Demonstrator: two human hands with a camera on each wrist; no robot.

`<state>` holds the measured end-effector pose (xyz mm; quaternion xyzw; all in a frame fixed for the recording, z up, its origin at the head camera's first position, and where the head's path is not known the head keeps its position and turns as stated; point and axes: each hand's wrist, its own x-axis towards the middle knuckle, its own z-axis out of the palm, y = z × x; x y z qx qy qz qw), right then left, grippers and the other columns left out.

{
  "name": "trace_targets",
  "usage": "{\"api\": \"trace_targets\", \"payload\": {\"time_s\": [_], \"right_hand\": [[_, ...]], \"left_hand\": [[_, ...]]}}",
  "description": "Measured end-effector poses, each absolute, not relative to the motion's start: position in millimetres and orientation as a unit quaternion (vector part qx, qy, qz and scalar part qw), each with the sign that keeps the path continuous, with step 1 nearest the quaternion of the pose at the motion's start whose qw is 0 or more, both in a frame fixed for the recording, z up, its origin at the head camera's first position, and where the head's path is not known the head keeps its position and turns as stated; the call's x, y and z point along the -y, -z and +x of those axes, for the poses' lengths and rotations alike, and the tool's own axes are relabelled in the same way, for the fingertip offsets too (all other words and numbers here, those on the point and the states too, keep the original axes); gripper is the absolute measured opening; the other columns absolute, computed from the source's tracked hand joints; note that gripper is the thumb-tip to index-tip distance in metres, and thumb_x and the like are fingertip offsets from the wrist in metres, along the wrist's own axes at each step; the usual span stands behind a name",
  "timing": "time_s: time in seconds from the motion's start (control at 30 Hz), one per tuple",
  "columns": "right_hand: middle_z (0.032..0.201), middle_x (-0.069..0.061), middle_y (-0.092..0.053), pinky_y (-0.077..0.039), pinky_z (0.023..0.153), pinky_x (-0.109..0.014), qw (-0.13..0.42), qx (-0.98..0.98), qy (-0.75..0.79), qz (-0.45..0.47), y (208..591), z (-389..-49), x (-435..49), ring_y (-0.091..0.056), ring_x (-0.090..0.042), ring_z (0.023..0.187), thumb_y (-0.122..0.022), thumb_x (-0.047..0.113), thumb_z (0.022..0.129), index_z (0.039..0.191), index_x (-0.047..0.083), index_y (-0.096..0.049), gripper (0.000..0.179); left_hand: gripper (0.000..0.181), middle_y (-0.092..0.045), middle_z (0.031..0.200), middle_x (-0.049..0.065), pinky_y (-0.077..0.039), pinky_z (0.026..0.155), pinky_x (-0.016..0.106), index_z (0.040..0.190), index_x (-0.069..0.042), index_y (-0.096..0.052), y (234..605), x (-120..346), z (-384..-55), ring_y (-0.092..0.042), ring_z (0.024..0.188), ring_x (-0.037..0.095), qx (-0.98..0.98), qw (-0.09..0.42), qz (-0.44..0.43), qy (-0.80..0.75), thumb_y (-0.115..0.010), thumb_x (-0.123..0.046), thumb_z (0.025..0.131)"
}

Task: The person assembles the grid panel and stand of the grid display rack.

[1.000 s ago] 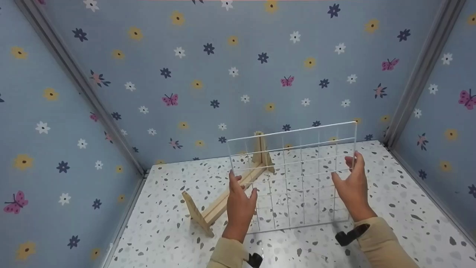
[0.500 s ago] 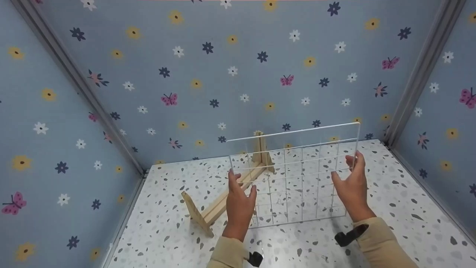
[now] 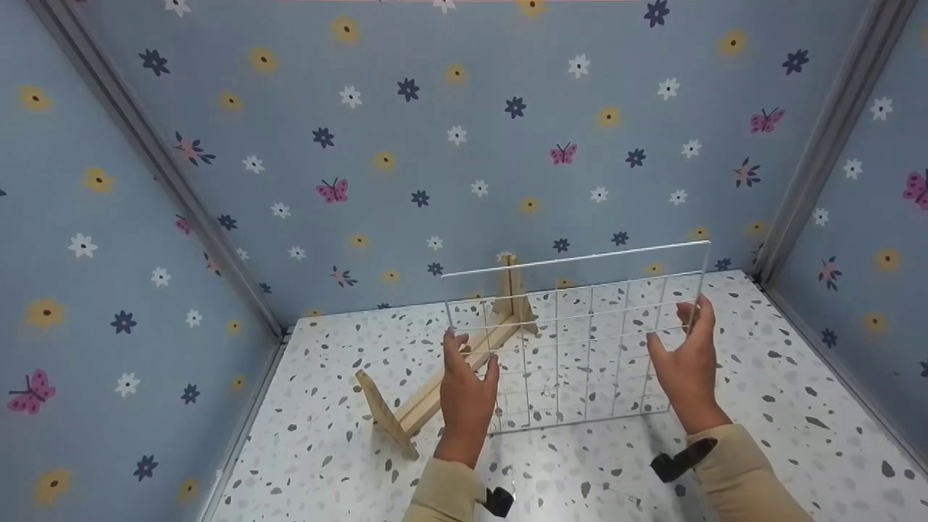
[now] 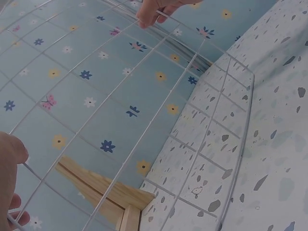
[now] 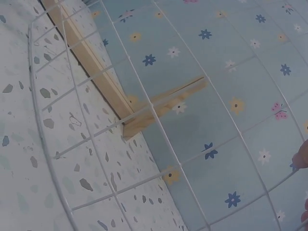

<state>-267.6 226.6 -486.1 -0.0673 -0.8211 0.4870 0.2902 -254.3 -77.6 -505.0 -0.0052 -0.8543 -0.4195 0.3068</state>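
Observation:
A white wire grid panel [image 3: 576, 259] stands tilted between my two hands above the tabletop. My left hand [image 3: 467, 402] grips its left side wire, while my right hand [image 3: 689, 370] holds the right side wire, thumb in front. Behind the panel, to the left, a wooden stand [image 3: 435, 401] rests on the table: a long rail joins two upright end pieces, the far one with a groove. The panel's wires cross in front of part of the stand. In the left wrist view the panel's bottom wire [image 4: 245, 130] hangs over the speckled surface.
The white speckled tabletop [image 3: 319, 464] meets a blue flowered back wall [image 3: 493, 167] close behind the stand. Similar side panels with grey metal corner posts [image 3: 156, 159] stand at left and right.
The panel has tilted between my hands: its lower edge has swung away and its upper edge slightly towards me. My hands have barely moved. The stand stays in place.

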Motion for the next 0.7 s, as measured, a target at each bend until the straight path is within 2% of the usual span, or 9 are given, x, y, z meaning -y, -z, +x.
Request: {"api": "trace_targets", "payload": {"time_s": [0.13,0.37,0.5,0.6,0.7], "right_hand": [[0.137,0.0,-0.041,-0.029,0.103,-0.044,0.293,0.821,-0.485,-0.068,487.4,-265.8,-226.0,-0.034,-0.02,0.129,-0.067,0.017,0.084,0.146,0.029,-0.01,0.086],[0.13,0.0,-0.044,-0.034,0.099,-0.045,0.304,0.82,-0.481,-0.06,490.0,-263.3,-227.0,-0.04,-0.021,0.124,-0.069,0.019,0.082,0.142,0.025,-0.019,0.078],[0.129,-0.002,-0.044,-0.035,0.097,-0.046,0.3,0.824,-0.477,-0.058,493.0,-262.5,-228.2,-0.041,-0.023,0.123,-0.069,0.022,0.082,0.143,0.025,-0.016,0.08],[0.13,-0.002,-0.044,-0.037,0.093,-0.048,0.298,0.826,-0.475,-0.052,494.9,-262.0,-229.1,-0.041,-0.026,0.122,-0.069,0.023,0.082,0.144,0.023,-0.013,0.084],[0.131,-0.002,-0.043,-0.037,0.093,-0.049,0.294,0.829,-0.474,-0.044,494.6,-261.2,-230.6,-0.041,-0.027,0.122,-0.069,0.025,0.082,0.145,0.024,-0.012,0.085]], "left_hand": [[0.072,-0.047,0.125,0.001,-0.04,0.046,0.025,0.14,-0.015,-0.022,505.1,78.6,-254.3,-0.058,0.072,0.012,0.852,0.309,-0.004,0.423,-0.064,-0.033,0.086],[0.071,-0.049,0.124,0.001,-0.038,0.044,0.024,0.139,-0.012,-0.023,505.4,75.8,-252.7,-0.048,0.054,0.008,0.851,0.315,0.012,0.421,-0.065,-0.033,0.085],[0.07,-0.049,0.124,-0.001,-0.036,0.043,0.024,0.138,-0.012,-0.025,508.0,75.4,-252.2,-0.044,0.05,0.007,0.851,0.315,0.017,0.42,-0.065,-0.033,0.085],[0.069,-0.05,0.123,-0.002,-0.038,0.043,0.024,0.137,-0.012,-0.026,511.8,75.9,-252.5,-0.051,0.056,0.008,0.851,0.32,0.017,0.416,-0.066,-0.034,0.084],[0.069,-0.049,0.124,-0.002,-0.042,0.047,0.025,0.137,-0.011,-0.027,514.0,75.6,-253.0,-0.059,0.077,0.013,0.85,0.328,0.015,0.412,-0.066,-0.032,0.084]]}}
